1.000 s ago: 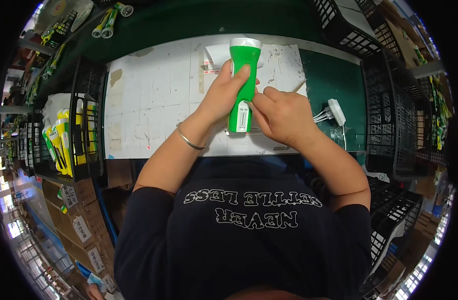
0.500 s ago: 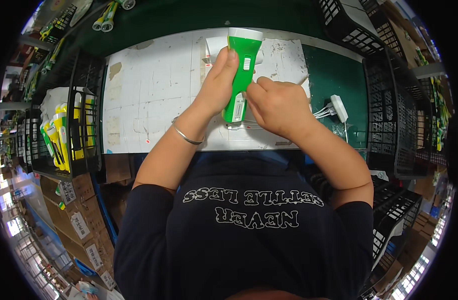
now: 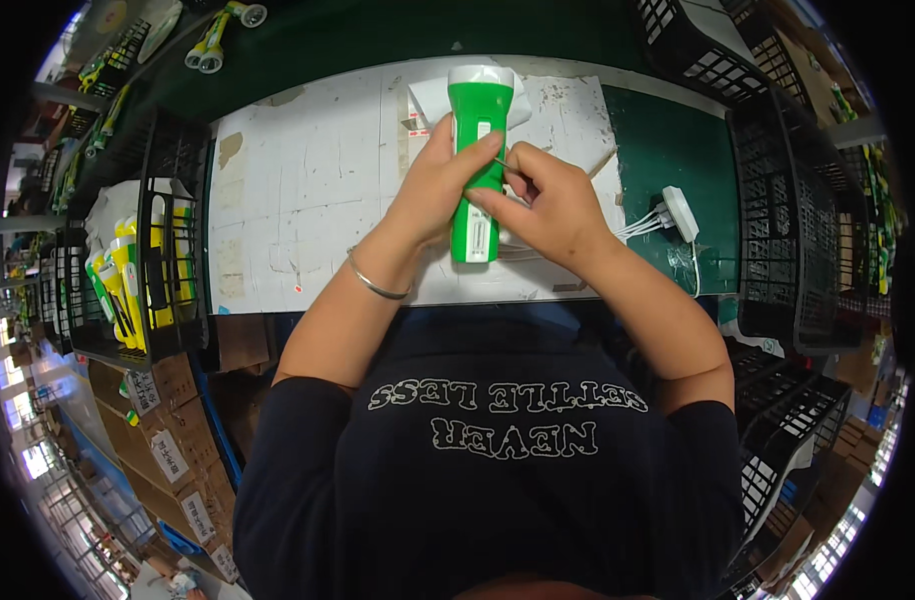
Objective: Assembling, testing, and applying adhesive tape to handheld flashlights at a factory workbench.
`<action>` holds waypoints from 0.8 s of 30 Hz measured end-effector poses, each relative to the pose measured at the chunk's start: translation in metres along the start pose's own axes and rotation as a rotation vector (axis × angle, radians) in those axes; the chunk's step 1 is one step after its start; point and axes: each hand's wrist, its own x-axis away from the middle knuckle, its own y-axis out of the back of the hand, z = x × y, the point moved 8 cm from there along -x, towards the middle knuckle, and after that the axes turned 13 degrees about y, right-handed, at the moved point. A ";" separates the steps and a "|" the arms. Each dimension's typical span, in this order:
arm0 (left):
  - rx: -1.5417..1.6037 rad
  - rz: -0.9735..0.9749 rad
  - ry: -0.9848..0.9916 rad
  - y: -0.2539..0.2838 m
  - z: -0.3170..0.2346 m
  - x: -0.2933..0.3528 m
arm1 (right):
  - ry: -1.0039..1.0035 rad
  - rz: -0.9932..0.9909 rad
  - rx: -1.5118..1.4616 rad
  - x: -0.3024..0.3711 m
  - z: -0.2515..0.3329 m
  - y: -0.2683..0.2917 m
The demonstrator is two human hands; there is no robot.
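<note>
A green and white flashlight (image 3: 477,150) is held upright over the white work mat (image 3: 308,190), its wide white head pointing away from me. My left hand (image 3: 436,190) wraps around its body from the left, and a silver bangle (image 3: 374,287) circles that wrist. My right hand (image 3: 548,205) pinches a thin pin-like tool (image 3: 502,163) whose tip touches the flashlight's right side. A white label sits on the flashlight's lower end.
A black crate (image 3: 148,270) at my left holds several yellow and green flashlights. Black empty crates (image 3: 798,200) stand at the right. A white plug with cables (image 3: 673,215) lies on the green table. Two flashlights (image 3: 218,40) lie at the far left. Cardboard boxes (image 3: 168,440) sit below.
The flashlight has been raised and turned slightly in my left hand. My right hand has moved from the lower body up to its middle, with the thin tool now at its side.
</note>
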 end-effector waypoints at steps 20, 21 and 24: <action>-1.596 -0.079 0.042 0.025 -0.056 0.075 | -0.203 0.209 -0.546 0.002 -0.046 0.036; -1.595 -0.083 0.046 0.026 -0.055 0.075 | -0.202 0.212 -0.549 0.001 -0.046 0.033; -1.408 0.004 0.120 0.021 -0.041 0.069 | -0.218 0.254 -0.614 -0.003 -0.041 0.015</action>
